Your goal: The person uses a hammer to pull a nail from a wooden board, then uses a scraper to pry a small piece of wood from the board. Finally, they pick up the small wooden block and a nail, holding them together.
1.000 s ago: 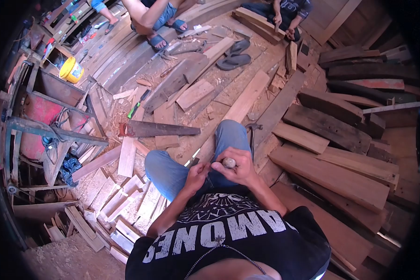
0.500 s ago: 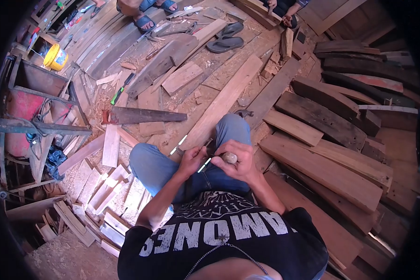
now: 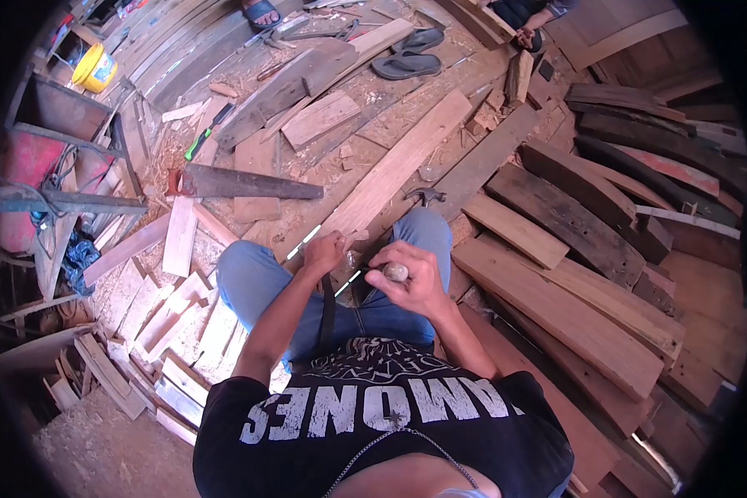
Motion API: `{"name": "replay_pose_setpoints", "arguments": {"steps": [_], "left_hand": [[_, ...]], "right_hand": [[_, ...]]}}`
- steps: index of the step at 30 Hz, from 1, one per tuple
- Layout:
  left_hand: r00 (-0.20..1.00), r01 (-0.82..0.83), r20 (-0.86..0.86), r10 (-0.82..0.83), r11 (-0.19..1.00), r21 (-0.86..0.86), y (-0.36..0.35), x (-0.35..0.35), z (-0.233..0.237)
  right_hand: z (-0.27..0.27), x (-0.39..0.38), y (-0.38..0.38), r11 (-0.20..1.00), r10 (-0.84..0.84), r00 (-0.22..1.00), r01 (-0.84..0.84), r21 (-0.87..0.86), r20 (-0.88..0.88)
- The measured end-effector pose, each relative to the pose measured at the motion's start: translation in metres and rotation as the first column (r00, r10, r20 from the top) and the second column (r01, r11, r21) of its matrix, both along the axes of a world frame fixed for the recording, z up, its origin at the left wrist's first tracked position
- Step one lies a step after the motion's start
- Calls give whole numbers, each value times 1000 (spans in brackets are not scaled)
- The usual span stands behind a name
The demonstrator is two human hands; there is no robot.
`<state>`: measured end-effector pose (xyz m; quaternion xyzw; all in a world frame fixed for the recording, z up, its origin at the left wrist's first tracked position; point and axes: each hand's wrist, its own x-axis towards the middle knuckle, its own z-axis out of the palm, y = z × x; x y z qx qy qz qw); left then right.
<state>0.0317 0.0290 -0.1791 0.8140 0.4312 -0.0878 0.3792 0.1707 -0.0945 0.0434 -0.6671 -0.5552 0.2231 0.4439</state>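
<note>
In the head view, the action sat right between the bent knees of the jeans (image 3: pixel 253 270), and the two hands were apart, though only just! The right hand (image 3: pixel 419 286) was wrapped firmly round a tool (image 3: pixel 396 271), its rounded butt turned up towards the camera, the working end hard to make out. And the left hand (image 3: pixel 324 251), at ten o'clock from it, was curled tight, with what lay inside those fingers impossible to tell. There was the pale plank (image 3: pixel 402 164), its near end right by that left hand, running away between one and two o'clock; whether hand met wood, the view did not settle.

Look to twelve o'clock of the right hand: a claw hammer (image 3: pixel 426 197), its head just beyond the knee! Between ten and eleven from the left hand lay the saw (image 3: pixel 253 183), blade pointing to three, and past it a green-handled tool (image 3: pixel 197 144). Far up at twelve, a pair of sandals (image 3: pixel 407 65); at one, another person (image 3: pixel 527 35), partly cut off by the edge. Timber (image 3: pixel 556 307) filled three to four o'clock, offcuts (image 3: pixel 174 319) crowded eight, and a yellow bucket (image 3: pixel 96 68) stood out at ten.
</note>
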Motion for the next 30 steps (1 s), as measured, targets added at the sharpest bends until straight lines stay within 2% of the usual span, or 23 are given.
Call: {"name": "replay_pose_setpoints", "arguments": {"steps": [3, 6, 8, 9, 11, 13, 15, 16, 17, 19, 21, 23, 26, 30], "left_hand": [[996, -42, -82, 41, 999, -13, 6, -6, -8], [976, -143, -173, 133, 989, -47, 10, -10, -27], [966, -186, -184, 184, 982, 5, 9, -13, -36], [962, -196, -195, 191, 981, -6, 9, -15, -38], [960, -214, -207, 189, 971, -105, 11, -20, -40], [956, -240, -201, 215, 964, -114, 8, -21, -40], [957, -270, -117, 267, 963, -7, 6, -20, -40], [968, -232, -80, 236, 971, 56, 5, -21, -52], [968, -232, -85, 236, 971, 49, 5, -22, -59], [993, -98, -69, 99, 995, 21, 3, -22, -65], [991, -105, -79, 107, 994, 21, -1, -20, -64], [990, -110, -86, 112, 994, 28, -1, -17, -59], [986, -140, -85, 142, 990, 26, -1, -12, -61], [989, -135, -62, 135, 991, 0, -1, -12, -70]], "right_hand": [[-24, 3, 8, 999, -4, 999, 2, -52, -46], [-45, 1, 15, 929, -126, 978, 58, -365, -165], [-73, -3, 16, 932, -162, 970, 90, -351, -182], [-84, -5, 16, 935, -200, 961, 129, -331, -193], [-91, -10, 21, 902, -235, 944, 123, -413, -232], [-106, -15, 25, 921, -271, 935, 184, -343, -227], [-118, -18, 27, 927, -261, 945, 188, -324, -197], [-124, -19, 29, 922, -269, 949, 204, -329, -167], [-130, -19, 28, 916, -278, 951, 220, -337, -134], [-141, -18, 28, 890, -317, 935, 234, -392, -161], [-147, -19, 28, 866, -349, 918, 239, -440, -188], [-148, -21, 30, 853, -401, 909, 327, -407, -109], [-159, -21, 27, 884, -350, 937, 328, -334, -4], [-162, -18, 29, 888, -334, 943, 317, -333, 7]]}}
